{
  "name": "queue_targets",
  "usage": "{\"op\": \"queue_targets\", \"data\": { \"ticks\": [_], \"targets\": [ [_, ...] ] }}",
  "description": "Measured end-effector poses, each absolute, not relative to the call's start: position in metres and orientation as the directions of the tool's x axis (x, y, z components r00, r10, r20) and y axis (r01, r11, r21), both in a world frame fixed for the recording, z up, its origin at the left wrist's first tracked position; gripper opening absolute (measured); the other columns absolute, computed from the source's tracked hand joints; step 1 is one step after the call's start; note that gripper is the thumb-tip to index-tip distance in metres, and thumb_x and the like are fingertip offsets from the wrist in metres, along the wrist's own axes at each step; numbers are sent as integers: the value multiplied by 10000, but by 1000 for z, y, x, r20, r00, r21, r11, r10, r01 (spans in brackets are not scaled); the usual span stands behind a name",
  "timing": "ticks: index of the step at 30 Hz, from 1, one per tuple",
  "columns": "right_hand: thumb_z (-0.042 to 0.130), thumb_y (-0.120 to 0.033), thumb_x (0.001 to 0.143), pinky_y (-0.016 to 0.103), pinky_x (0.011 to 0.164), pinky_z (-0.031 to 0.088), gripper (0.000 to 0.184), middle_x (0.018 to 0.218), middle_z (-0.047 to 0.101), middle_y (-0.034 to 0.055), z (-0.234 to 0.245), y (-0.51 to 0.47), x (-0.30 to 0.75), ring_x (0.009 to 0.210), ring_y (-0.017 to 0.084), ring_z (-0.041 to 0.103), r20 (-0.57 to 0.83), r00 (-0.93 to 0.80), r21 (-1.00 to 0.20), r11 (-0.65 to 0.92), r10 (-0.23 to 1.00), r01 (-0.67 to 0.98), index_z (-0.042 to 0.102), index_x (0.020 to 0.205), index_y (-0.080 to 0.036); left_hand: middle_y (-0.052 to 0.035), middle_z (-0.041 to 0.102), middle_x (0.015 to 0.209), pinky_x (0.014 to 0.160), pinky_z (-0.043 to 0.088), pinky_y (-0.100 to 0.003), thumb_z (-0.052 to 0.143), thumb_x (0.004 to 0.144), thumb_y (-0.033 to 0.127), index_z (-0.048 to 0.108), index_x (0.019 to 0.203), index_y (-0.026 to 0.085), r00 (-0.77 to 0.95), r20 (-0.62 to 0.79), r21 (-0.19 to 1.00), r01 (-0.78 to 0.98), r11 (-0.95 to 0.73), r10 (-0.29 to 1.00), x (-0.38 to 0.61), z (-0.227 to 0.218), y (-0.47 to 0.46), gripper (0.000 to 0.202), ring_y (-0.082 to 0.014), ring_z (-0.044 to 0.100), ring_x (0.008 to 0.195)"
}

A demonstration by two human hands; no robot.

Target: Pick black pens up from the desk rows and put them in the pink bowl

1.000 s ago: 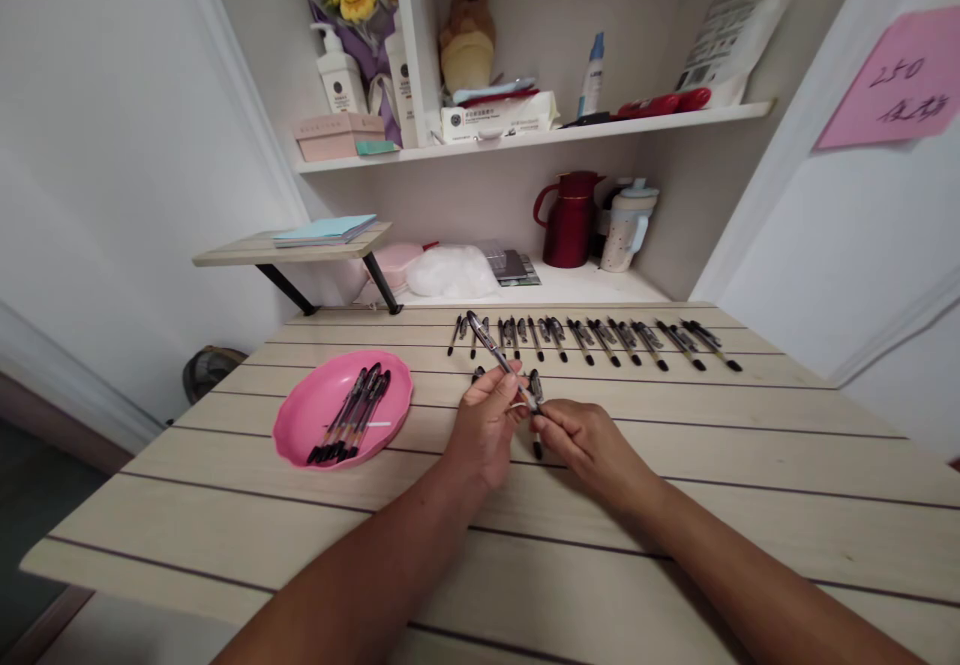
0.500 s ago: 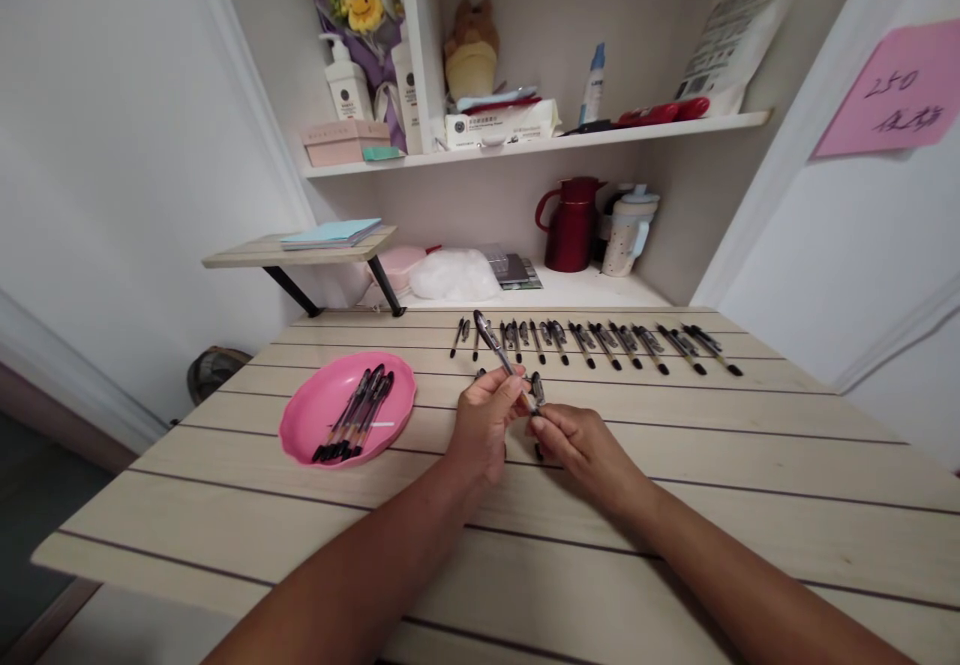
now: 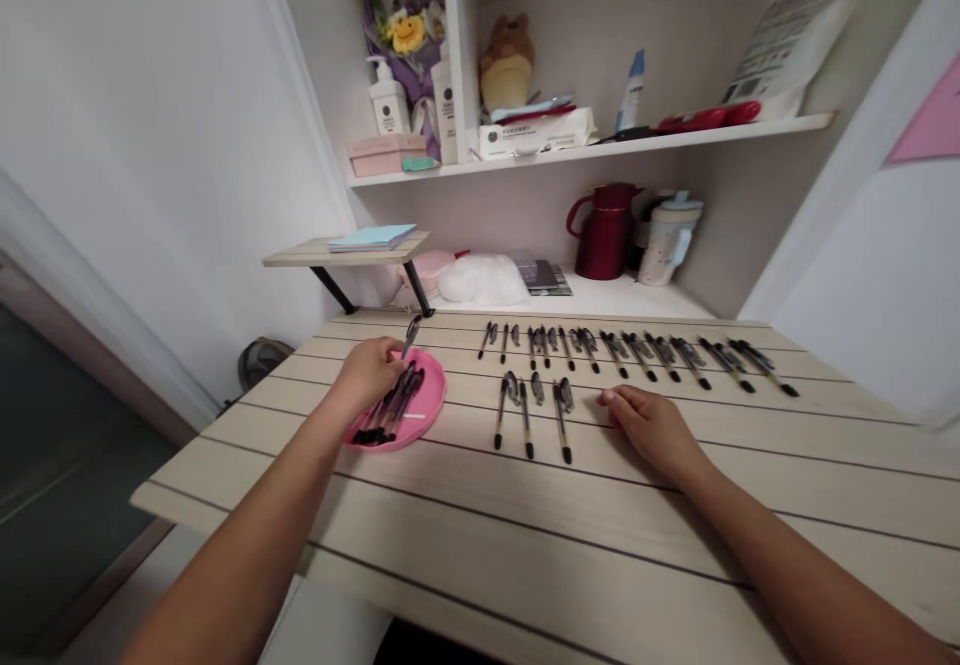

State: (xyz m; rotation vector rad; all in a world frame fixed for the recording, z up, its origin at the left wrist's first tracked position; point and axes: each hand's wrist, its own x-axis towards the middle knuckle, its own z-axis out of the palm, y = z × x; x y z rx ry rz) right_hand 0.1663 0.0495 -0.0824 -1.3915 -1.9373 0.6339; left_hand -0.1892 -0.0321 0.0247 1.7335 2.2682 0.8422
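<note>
My left hand [image 3: 367,377] is closed on a capped pen [image 3: 410,335], whose dark cap end points up and away. It is over the pink scalloped dish [image 3: 437,400], where several capped black pens [image 3: 391,403] lie side by side. My right hand [image 3: 649,427] rests on the table with its fingers curled together; nothing shows in them. Left of it lie 3 uncapped pens, one of them the nearest pen [image 3: 562,423], with loose clear caps [image 3: 537,388] beside their upper ends. Farther back runs a row of more uncapped pens [image 3: 612,354] and caps.
The slatted wooden table [image 3: 480,505] meets a white shelf unit. A small raised stand [image 3: 300,253] bears blue paper [image 3: 373,236]. At the back are a white fluffy bundle [image 3: 484,280], a red jug [image 3: 604,235] and a pale cup [image 3: 667,240].
My left hand has moved left to the dish with the capped pen. My right hand has come away to the right, uncovering the near pens. The view has turned slightly left.
</note>
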Motion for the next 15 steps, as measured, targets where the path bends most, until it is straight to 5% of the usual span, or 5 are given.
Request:
{"op": "queue_targets", "data": {
  "ticks": [2, 4, 15],
  "targets": [
    [363, -480, 805, 269, 535, 367, 394, 521, 582, 0, -84, 50, 167, 517, 167, 537, 217, -234, -677, 319, 948, 663, 614, 698, -196, -70, 675, 869, 668, 402, -247, 514, 698, 237, 644, 990, 166, -352, 171, 274, 914, 299, 920, -209, 19, -43, 328, -189, 598, 778],
    [366, -494, 801, 268, 532, 359, 394, 497, 570, -7, -85, 50, 167, 506, 167, 530, 208, -244, -652, 320, 947, 687, 591, 657, -204, -92, 671, 947, 699, 401, -256, 498, 696, 210, 644, 1002, 175, -394, 118, 143, 915, 377, 912, -220, 11, -52, 341, -205, 599, 844],
    [369, -484, 807, 277, 519, 339, 373, 490, 569, -1, -87, 51, 166, 496, 174, 524, 205, -270, -621, 338, 941, 707, 562, 631, -218, -99, 679, 777, 576, 372, -239, 499, 703, 227, 667, 776, 175, -417, 23, 102, 905, 413, 908, -221, -8, -49, 190, -204, 609, 724]
  ]
}}
